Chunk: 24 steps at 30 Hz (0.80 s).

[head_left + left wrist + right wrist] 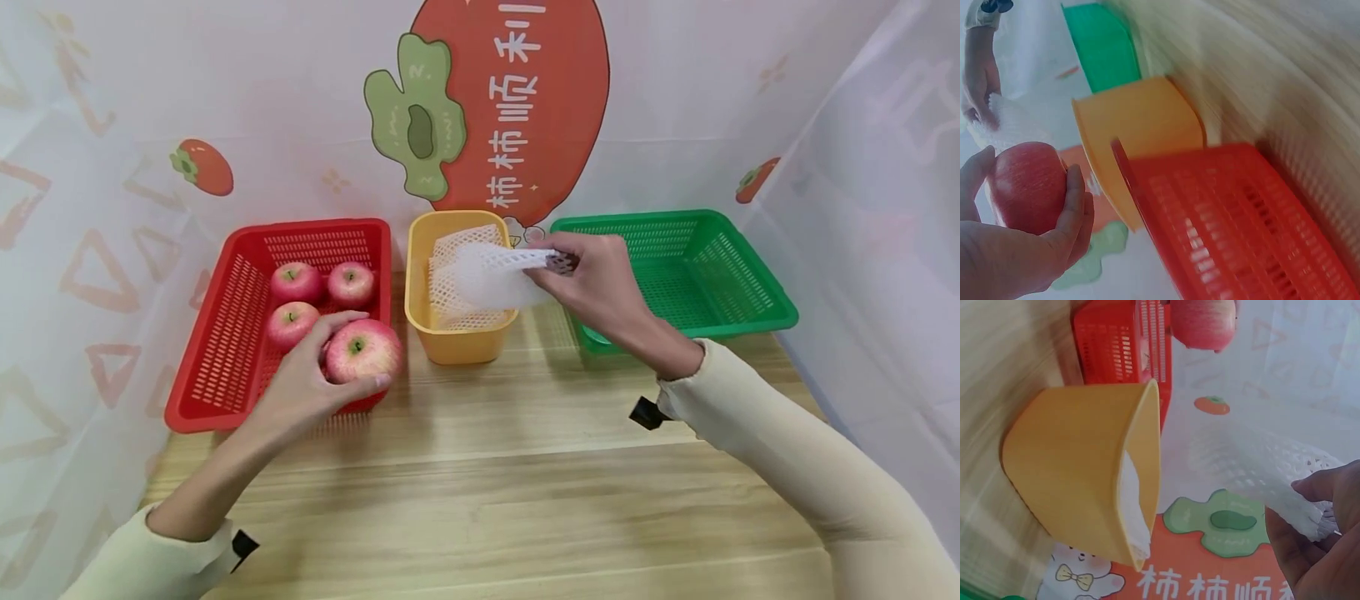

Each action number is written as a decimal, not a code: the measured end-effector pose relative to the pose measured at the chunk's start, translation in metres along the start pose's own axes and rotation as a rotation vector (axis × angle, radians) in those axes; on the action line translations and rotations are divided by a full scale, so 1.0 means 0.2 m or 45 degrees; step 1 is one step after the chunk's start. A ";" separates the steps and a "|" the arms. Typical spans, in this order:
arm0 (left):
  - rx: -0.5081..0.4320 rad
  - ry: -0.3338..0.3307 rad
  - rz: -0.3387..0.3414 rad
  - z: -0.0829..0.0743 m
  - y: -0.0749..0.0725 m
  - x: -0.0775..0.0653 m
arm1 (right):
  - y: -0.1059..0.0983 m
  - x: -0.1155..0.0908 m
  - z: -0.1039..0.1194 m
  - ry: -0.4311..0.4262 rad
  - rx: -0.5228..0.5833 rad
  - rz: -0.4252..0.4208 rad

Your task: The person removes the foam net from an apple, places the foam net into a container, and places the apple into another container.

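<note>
My left hand [303, 375] grips a red apple [363, 350], fingers and thumb curled round its sides, above the near right corner of the red basket [202, 358]. Several views agree: in the left wrist view the same apple [1029, 187] is clear of the basket. Between thumb and fingers my right hand [596, 279] pinches one end of a white foam net sleeve [498, 271]. The sleeve's other end hangs over the yellow bin [461, 346]. More white foam nets [442, 287] lie inside that bin.
Three apples [292, 323] sit in the red basket on the left. A green basket [675, 283] stands at the right, partly behind my right hand. All containers rest on a wooden table [480, 500] before a printed white curtain [285, 108].
</note>
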State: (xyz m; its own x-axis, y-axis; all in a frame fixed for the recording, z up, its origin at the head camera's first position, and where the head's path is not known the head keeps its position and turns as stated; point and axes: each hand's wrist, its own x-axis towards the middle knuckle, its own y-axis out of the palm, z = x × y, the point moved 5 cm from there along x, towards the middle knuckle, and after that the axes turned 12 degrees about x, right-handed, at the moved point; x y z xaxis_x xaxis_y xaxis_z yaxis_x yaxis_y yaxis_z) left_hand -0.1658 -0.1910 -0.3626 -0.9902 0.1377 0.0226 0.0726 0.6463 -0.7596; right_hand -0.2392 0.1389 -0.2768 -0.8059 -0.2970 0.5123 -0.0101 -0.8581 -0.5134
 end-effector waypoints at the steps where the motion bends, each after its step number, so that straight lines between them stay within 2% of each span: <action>1: 0.017 -0.027 0.004 0.02 -0.02 0.00 | 0.01 0.02 0.00 -0.010 -0.009 -0.009; 6: 0.067 -0.099 -0.016 0.14 -0.10 0.02 | 0.06 0.09 0.00 -0.070 -0.049 -0.043; 13: 0.098 -0.162 -0.028 0.30 -0.16 0.02 | 0.15 0.16 -0.03 -0.083 -0.096 -0.028; 20: 0.140 -0.217 0.014 0.41 -0.18 0.05 | 0.23 0.22 -0.09 -0.184 -0.279 -0.022; 24: 0.212 -0.244 0.049 0.46 -0.17 0.07 | 0.28 0.23 -0.13 -0.247 -0.395 0.025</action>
State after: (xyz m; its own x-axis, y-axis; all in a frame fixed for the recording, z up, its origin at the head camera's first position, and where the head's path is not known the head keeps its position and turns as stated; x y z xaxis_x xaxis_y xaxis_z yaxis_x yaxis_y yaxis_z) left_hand -0.1941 -0.2812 -0.3961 -0.9928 0.0044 -0.1200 0.1055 0.5090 -0.8543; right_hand -0.2926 0.0872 -0.3002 -0.6805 -0.4114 0.6063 -0.1990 -0.6926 -0.6933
